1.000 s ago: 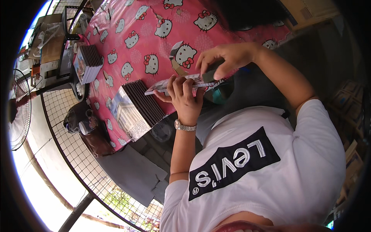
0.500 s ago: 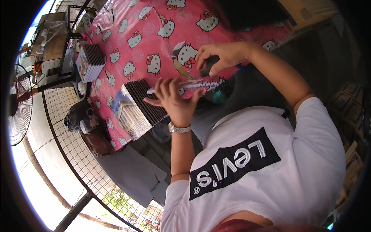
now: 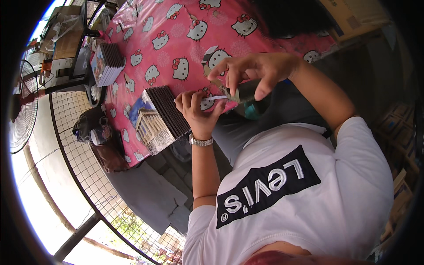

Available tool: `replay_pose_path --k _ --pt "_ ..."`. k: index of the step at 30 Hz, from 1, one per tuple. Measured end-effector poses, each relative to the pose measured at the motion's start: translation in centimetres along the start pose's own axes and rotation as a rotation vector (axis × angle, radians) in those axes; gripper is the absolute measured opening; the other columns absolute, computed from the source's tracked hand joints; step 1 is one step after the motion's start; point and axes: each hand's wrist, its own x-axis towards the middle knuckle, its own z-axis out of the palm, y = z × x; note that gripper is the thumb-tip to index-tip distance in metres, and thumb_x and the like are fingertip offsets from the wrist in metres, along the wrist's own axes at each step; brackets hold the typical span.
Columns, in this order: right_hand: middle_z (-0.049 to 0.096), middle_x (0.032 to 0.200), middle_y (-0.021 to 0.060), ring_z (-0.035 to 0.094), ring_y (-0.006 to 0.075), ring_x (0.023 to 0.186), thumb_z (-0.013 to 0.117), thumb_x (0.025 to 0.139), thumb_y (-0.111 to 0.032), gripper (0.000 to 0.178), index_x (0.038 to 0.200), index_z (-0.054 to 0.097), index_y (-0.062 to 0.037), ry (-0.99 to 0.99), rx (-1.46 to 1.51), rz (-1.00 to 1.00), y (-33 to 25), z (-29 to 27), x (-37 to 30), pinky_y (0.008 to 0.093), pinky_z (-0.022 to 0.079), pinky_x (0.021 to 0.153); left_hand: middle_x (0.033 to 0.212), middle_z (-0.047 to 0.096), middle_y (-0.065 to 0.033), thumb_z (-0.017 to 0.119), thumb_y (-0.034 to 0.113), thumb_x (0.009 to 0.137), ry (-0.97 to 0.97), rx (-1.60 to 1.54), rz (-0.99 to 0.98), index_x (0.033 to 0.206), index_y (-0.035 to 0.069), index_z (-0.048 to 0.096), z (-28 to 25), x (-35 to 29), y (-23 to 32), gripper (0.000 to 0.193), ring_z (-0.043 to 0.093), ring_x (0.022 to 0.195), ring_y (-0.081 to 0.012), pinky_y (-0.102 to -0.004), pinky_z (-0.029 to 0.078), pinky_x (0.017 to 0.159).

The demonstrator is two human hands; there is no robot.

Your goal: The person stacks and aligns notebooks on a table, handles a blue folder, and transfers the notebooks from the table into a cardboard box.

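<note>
My left hand [image 3: 197, 111], with a metal-band watch at its wrist, grips a thin notebook [image 3: 215, 98] that shows only as a narrow white edge. My right hand [image 3: 265, 73] hovers just beyond the notebook's right end, fingers spread and bent. Below its fingertips is a small dull greenish piece [image 3: 236, 96], too blurred to name; whether a finger touches it I cannot make out. Close beside my left hand stands a stack of dark-bound notebooks [image 3: 152, 128], with a columned building on the top cover.
A pink cartoon-cat tablecloth [image 3: 165, 57] covers the table. Farther left stands another notebook stack [image 3: 106, 66]. Bags [image 3: 99, 132] lie by the table's left edge, near a fan [image 3: 24, 106] and wire mesh. A cardboard box [image 3: 353, 17] is at the far right.
My right hand has lifted away from the dark piece it was at, and its fingers have spread. The left hand keeps the notebook, whose coiled edge is now less visible. The view has shifted slightly.
</note>
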Motion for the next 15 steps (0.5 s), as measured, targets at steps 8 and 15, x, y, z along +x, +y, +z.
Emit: replay_pose_path --k 8,15 --pt "0.036 0.149 0.0127 0.053 0.0227 0.119 0.077 0.066 -0.017 0.053 0.117 0.066 -0.007 0.032 0.087 -0.038 0.2 0.8 0.2 0.0357 0.039 0.102 0.094 0.056 -0.0084 0.086 0.045 0.056 -0.009 0.016 -0.038 0.086 0.009 0.063 -0.3 -0.9 0.0 0.053 0.048 0.099 -0.0331 -0.0467 0.039 0.087" --pt "0.041 0.145 0.0145 0.049 0.0266 0.124 0.08 0.067 -0.022 0.042 0.106 0.072 -0.0087 0.039 -0.305 0.07 1.0 1.1 1.6 0.0395 0.038 0.105 0.096 0.057 -0.0093 0.087 0.046 0.053 -0.039 -0.016 -0.039 0.086 0.009 0.063 -1.1 -1.8 0.2 0.055 0.048 0.103 -0.0354 -0.049 0.041 0.089"
